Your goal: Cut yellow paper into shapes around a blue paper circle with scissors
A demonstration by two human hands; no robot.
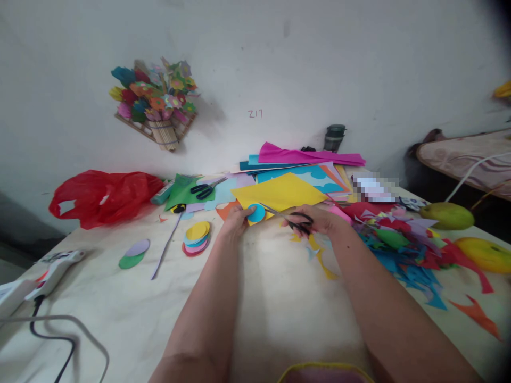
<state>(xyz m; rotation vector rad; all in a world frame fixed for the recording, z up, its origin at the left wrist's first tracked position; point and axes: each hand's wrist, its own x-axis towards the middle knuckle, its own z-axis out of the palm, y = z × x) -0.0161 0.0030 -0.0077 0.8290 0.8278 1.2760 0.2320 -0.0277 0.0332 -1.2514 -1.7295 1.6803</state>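
Observation:
My left hand (235, 221) is closed, pinching a blue paper circle (256, 213) against the corner of a yellow sheet (281, 191). In my right hand (315, 219) is a pair of black-handled scissors (301, 221), its fingers through the loops. The blades point left and lie at the yellow sheet's edge, close beside the blue circle. Whether they are parted is hard to tell. Below the scissors lie narrow yellow offcuts (324, 263). A stack of cut circles (197, 234), yellow on top, rests left of my left forearm.
Coloured sheets (311, 155) lie against the wall. A second pair of scissors (205, 190) sits on green paper. Scraps (403, 255) and mangoes (447, 215) are at right. A red plastic bag (104, 194), two overlapping circles (133, 254) and a power strip (59, 274) are at left.

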